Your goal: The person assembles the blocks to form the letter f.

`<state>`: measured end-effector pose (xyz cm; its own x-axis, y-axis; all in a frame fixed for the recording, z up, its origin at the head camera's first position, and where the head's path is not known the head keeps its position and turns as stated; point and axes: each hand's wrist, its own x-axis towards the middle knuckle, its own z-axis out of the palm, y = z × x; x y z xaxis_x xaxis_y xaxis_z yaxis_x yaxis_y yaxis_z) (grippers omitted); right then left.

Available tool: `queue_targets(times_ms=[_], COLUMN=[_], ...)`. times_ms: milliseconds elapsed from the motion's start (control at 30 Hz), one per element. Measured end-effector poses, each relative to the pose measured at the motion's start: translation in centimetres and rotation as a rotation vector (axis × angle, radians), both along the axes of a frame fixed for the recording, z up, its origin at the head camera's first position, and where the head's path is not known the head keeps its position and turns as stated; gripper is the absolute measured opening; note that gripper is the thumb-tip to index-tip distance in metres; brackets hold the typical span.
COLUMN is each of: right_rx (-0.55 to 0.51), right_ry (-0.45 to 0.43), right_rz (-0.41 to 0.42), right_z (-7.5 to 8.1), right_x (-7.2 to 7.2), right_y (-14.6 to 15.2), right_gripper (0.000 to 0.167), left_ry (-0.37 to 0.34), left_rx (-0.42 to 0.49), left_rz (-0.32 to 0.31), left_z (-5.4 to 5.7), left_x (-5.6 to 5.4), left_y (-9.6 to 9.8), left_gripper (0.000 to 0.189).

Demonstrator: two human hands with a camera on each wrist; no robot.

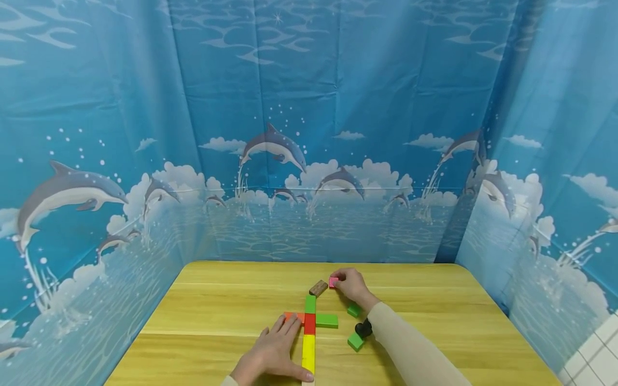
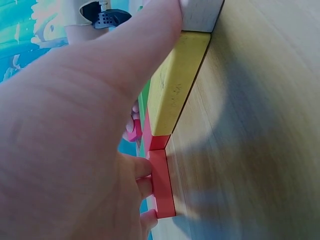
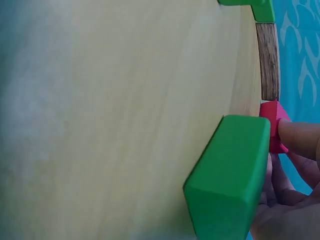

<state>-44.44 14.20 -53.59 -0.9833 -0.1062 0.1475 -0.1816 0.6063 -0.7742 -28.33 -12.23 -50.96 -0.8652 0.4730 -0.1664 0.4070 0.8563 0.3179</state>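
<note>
My right hand point(image 1: 354, 285) pinches a small pink block point(image 1: 333, 282) between thumb and fingers, at the far end of a brown wood-grain block point(image 1: 318, 288). My left hand point(image 1: 277, 348) lies spread beside a cross of blocks. Its fingertips touch the orange-red block point(image 2: 162, 182) that forms the left arm, and its thumb reaches the pale block point(image 2: 201, 15) at the near end. A yellow block point(image 1: 308, 354) forms the stem, a red block point(image 1: 310, 324) the centre. One green block point(image 1: 327, 321) points right, another green block point(image 1: 310, 304) leads toward the slanted brown one.
Two loose green blocks point(image 1: 354, 310) point(image 1: 355, 342) sit right of the cross, near my right forearm. A round black thing point(image 1: 363, 328) is partly covered by the sleeve. The wooden table point(image 1: 217, 300) ends at a blue dolphin-print curtain point(image 1: 299, 230).
</note>
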Motion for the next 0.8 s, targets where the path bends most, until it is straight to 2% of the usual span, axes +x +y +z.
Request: queue_targets(times_ms=[500, 800], right_rx=[0.051, 0.033], right_ry=[0.026, 0.014], right_rz=[0.041, 0.042], right_z=[-0.05, -0.08], right_x=[0.05, -0.08], right_y=[-0.58, -0.3], right_gripper=[0.018, 0.019], left_ry=[-0.015, -0.034], left_rx=[-0.005, -0.009], left_rz=[0.007, 0.012], left_z=[0.08, 0.32], left_x=[-0.01, -0.12], left_y=[-0.05, 0.13], left_gripper=[0.123, 0.122])
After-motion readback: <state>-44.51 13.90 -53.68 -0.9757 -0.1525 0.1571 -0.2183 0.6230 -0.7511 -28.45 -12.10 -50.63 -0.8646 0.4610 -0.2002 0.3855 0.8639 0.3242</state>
